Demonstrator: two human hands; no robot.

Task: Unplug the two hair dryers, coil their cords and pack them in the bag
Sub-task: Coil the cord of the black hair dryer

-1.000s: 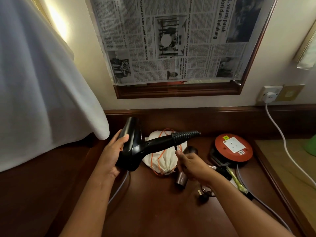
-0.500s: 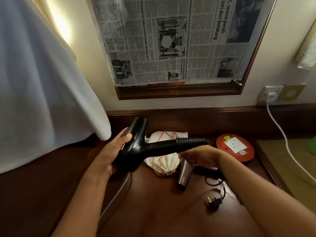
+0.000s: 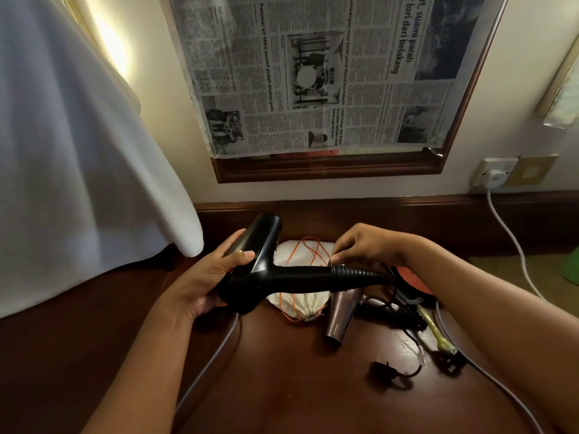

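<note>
Here, left hand (image 3: 206,277) gripping black dryer (image 3: 266,270)

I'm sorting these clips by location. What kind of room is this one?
Probably a bedroom or hotel room dressing table. A dark wooden table stands against the wall under a wood-framed panel, perhaps a mirror, covered with newspaper. Two hair dryers, one black and one bronze, support that.

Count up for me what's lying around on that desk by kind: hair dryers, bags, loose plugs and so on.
Hair dryers: 2, the black hair dryer held in the left hand and the bronze hair dryer on the desk.
Bags: 1, the white drawstring bag.
Loose plugs: 1, the black plug.
Extension reels: 1, the orange reel.
Total: 5.
</note>
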